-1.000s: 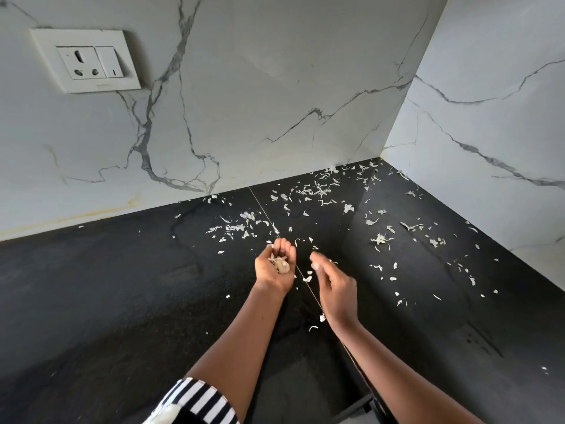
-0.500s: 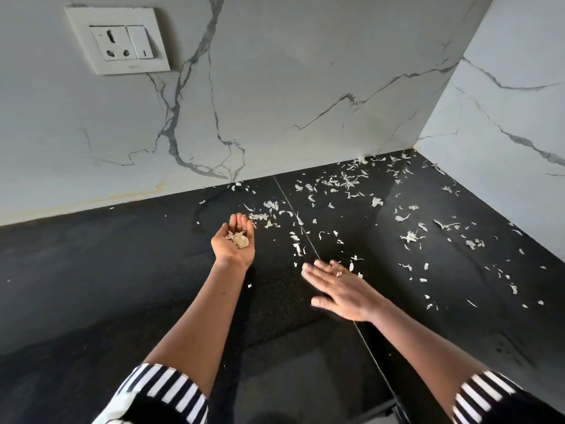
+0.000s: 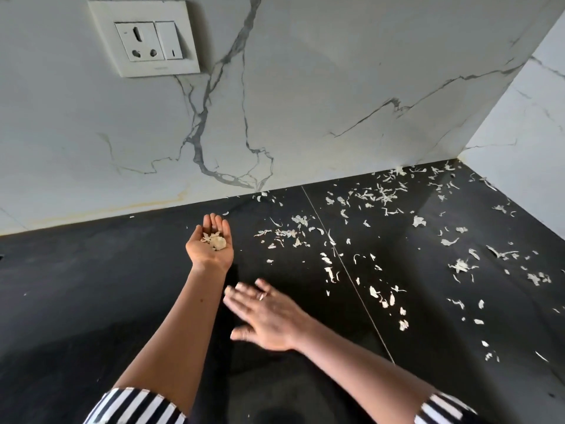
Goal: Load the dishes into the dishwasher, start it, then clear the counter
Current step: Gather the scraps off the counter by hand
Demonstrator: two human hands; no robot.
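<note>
Pale dry peel scraps (image 3: 379, 197) lie scattered over the right half of the black counter (image 3: 91, 286), thickest toward the back corner. My left hand (image 3: 211, 243) is held palm up above the counter, cupping a small heap of gathered scraps (image 3: 215, 240). My right hand (image 3: 269, 316) hovers flat, palm down, fingers spread and slightly blurred, just in front of the left wrist; a ring shows on one finger. Nothing is in the right hand.
White marble-look walls meet in a corner at the back right (image 3: 458, 154). A white socket and switch plate (image 3: 143, 38) is set in the back wall, upper left. A thin seam (image 3: 345, 261) runs across the counter. Striped sleeves show at the bottom edge.
The view has shifted left and down. My left hand went from curled around the scraps to an open cupped palm; my right hand turned flat and slid left, away from the scraps.
</note>
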